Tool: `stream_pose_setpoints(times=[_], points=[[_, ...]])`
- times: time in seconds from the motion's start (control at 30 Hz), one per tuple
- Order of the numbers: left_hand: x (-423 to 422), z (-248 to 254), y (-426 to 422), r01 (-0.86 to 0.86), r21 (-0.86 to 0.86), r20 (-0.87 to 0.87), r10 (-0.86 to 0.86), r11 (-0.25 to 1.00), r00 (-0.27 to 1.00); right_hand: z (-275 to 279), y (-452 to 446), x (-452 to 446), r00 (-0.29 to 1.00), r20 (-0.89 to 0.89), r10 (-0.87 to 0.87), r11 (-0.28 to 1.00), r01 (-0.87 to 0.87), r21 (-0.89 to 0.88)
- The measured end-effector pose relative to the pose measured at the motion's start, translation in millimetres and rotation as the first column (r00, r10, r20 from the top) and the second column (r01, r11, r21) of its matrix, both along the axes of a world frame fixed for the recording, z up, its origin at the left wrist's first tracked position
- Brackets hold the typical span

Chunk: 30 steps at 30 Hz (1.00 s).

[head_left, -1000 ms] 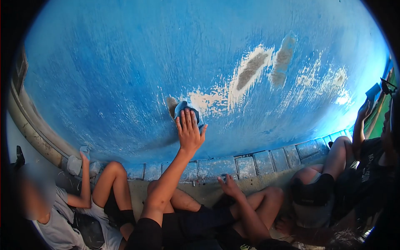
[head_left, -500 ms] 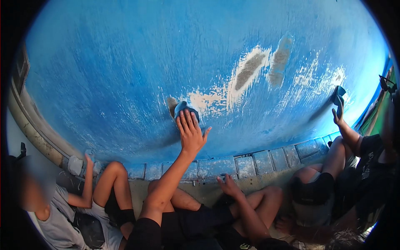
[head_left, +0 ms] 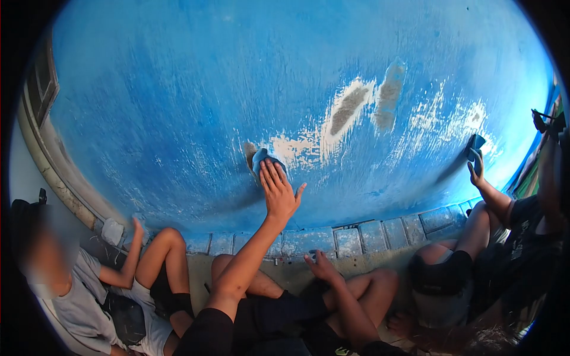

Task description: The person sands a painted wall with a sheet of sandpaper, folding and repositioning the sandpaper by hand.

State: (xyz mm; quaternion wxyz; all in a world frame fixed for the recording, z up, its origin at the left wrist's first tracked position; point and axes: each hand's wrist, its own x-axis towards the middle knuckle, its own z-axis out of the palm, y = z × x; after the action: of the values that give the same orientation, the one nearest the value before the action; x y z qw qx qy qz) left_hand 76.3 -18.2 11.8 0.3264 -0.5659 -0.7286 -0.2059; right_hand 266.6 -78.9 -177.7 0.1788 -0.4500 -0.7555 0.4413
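Note:
My left hand (head_left: 280, 191) presses a folded dark blue-grey sheet (head_left: 262, 159) flat against the blue wall (head_left: 178, 89), its fingers over the sheet and its thumb out to the right. The sheet lies just right of a small grey bare patch (head_left: 250, 155) and left of a white scraped area (head_left: 294, 148). Low in front of my knees is my right hand (head_left: 322, 268), its fingers curled around something small and greyish by the fingertips that I cannot make out.
A person in a grey shirt (head_left: 89, 302) sits at the left, one hand near the wall's foot. At the right, a person in dark clothes holds a dark blue sheet (head_left: 475, 146) to the wall. Blocks (head_left: 309, 242) line the wall's base. Grey patches (head_left: 349, 110) mark the wall.
The right-hand person's sheet has come from the far right edge onto the wall, then slightly lower. My left hand stays on its sheet, its fingers tilted slightly more leftward. The view has shifted slightly.

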Motion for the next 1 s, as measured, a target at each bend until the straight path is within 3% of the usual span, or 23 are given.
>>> stream_pose_setpoints(times=[0.4, 0.83, 1.0], points=[[0, -14, 14, 0.076, 0.051, 0.129, -0.082, 0.996, 0.988, 2, -4, -2, 0.997, 0.012, 0.073, 0.996, -0.073, 0.058], [-15, -29, 23, 0.141, 0.112, 0.056, -0.148, 0.984, 0.987, -8, -3, -2, 0.99, 0.031, 0.14, 0.981, -0.143, 0.134], [-17, -33, 26, 0.156, 0.147, 0.037, -0.163, 0.977, 0.986, -1, -3, -3, 0.988, 0.04, 0.151, 0.986, -0.153, 0.067]])
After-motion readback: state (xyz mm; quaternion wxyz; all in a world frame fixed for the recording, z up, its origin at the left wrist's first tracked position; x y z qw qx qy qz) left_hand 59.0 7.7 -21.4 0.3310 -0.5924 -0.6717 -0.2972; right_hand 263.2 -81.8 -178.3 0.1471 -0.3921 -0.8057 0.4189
